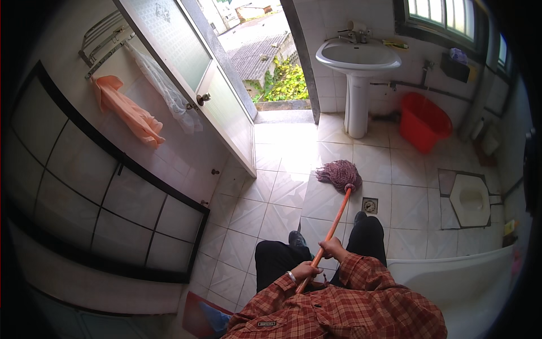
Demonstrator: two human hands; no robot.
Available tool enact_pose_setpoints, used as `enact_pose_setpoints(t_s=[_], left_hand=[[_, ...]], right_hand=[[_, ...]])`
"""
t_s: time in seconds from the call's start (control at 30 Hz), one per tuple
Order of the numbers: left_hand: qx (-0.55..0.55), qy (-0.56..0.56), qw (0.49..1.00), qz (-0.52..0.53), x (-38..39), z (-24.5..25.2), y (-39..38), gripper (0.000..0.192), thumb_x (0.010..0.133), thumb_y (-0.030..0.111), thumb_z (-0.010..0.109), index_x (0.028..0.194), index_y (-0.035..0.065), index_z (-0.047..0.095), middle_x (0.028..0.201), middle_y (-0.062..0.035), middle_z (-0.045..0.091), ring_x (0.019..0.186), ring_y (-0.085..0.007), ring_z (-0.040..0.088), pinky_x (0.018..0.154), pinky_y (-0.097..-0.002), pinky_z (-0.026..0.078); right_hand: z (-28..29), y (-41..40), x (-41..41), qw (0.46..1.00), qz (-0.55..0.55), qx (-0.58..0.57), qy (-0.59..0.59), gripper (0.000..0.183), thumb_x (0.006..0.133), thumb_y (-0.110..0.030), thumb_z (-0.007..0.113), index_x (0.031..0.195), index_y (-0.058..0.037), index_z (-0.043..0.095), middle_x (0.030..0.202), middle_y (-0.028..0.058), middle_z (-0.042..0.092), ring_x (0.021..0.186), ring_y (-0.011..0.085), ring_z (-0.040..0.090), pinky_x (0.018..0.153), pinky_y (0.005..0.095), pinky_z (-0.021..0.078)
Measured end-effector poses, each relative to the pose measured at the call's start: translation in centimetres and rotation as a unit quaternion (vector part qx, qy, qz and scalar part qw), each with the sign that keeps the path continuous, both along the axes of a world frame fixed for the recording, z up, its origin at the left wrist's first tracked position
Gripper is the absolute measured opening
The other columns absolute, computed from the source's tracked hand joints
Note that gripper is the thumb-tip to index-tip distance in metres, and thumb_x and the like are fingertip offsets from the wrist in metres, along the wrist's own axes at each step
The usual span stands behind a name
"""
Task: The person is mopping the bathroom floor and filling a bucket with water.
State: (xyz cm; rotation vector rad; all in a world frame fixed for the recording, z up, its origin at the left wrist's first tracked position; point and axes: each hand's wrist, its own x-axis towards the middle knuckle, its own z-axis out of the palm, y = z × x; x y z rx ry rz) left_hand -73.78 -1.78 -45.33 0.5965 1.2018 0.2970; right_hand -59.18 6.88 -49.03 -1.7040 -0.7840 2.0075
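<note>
Both my hands grip the orange handle [338, 217] of a string mop. My left hand [305, 271], with a silver bracelet or watch at the wrist, is wrapped around it near my waist. Farther along the handle, my right hand [333, 249] closes on it just above my knees. The handle slants away from me to the mop head [340, 175], a bundle of dark reddish-purple strands spread on the pale tiled floor [283, 215]. A square floor drain [369, 206] lies just right of the mop head.
A door [199, 84] stands open at the left of a bright doorway. Beyond are a pedestal sink [356, 106], a red plastic tub [423, 123] and a squat toilet [471, 199]. A white bathtub [449, 271] is close at my right. Cloths, one a peach towel [127, 112], hang at left.
</note>
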Motion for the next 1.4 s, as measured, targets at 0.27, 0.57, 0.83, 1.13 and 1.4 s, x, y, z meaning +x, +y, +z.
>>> enact_pose_setpoints(t_s=[0.27, 0.57, 0.83, 1.13, 1.4], left_hand=[[0.002, -0.003, 1.000, -0.004, -0.1, -0.3, 0.0, 0.027, 0.076, 0.021, 0.068, 0.085, 0.0068, 0.047, 0.063, 0.0000, 0.046, 0.043, -0.0111, 0.044, 0.040, -0.0244, 0.039], [0.001, 0.004, 1.000, -0.002, 0.1, 0.6, 0.1, 0.026, 0.076, 0.019, 0.068, 0.085, 0.0069, 0.047, 0.063, 0.0000, 0.046, 0.044, -0.0111, 0.044, 0.040, -0.0246, 0.039], [-0.004, 0.001, 1.000, -0.006, 0.1, 1.3, 0.2, 0.025, 0.076, 0.019, 0.068, 0.084, 0.0069, 0.048, 0.063, 0.0002, 0.046, 0.045, -0.0108, 0.044, 0.041, -0.0241, 0.039], [0.003, 0.002, 1.000, -0.008, -0.1, 0.7, 0.1, 0.025, 0.076, 0.020, 0.068, 0.085, 0.0064, 0.049, 0.064, 0.0003, 0.046, 0.048, -0.0102, 0.044, 0.043, -0.0238, 0.039], [0.001, 0.006, 1.000, -0.010, 0.0, 1.0, 0.2, 0.025, 0.076, 0.020, 0.068, 0.084, 0.0065, 0.049, 0.064, 0.0005, 0.046, 0.048, -0.0098, 0.044, 0.043, -0.0236, 0.039]], right_hand=[[0.1, 0.0, -0.1, 1.000, 0.001, 0.001, -0.013, 0.021, 0.079, -0.013, 0.057, 0.071, 0.0031, 0.045, 0.051, 0.0103, 0.046, 0.033, 0.0178, 0.043, 0.026, 0.0271, 0.0269], [0.6, 0.0, 0.0, 1.000, -0.007, 0.002, -0.009, 0.022, 0.079, -0.012, 0.058, 0.071, 0.0033, 0.045, 0.051, 0.0109, 0.047, 0.032, 0.0182, 0.043, 0.026, 0.0274, 0.0270], [-0.5, 0.0, 0.0, 1.000, -0.003, 0.005, 0.009, 0.022, 0.080, -0.013, 0.057, 0.071, 0.0035, 0.046, 0.050, 0.0103, 0.046, 0.032, 0.0176, 0.042, 0.026, 0.0271, 0.0259], [0.1, 0.0, 0.0, 1.000, -0.007, -0.006, 0.018, 0.022, 0.080, -0.012, 0.057, 0.071, 0.0024, 0.044, 0.049, 0.0089, 0.044, 0.031, 0.0165, 0.040, 0.026, 0.0269, 0.0242], [0.4, 0.0, 0.0, 1.000, -0.007, -0.003, 0.011, 0.022, 0.079, -0.011, 0.058, 0.072, 0.0026, 0.043, 0.050, 0.0087, 0.044, 0.031, 0.0164, 0.040, 0.026, 0.0271, 0.0248]])
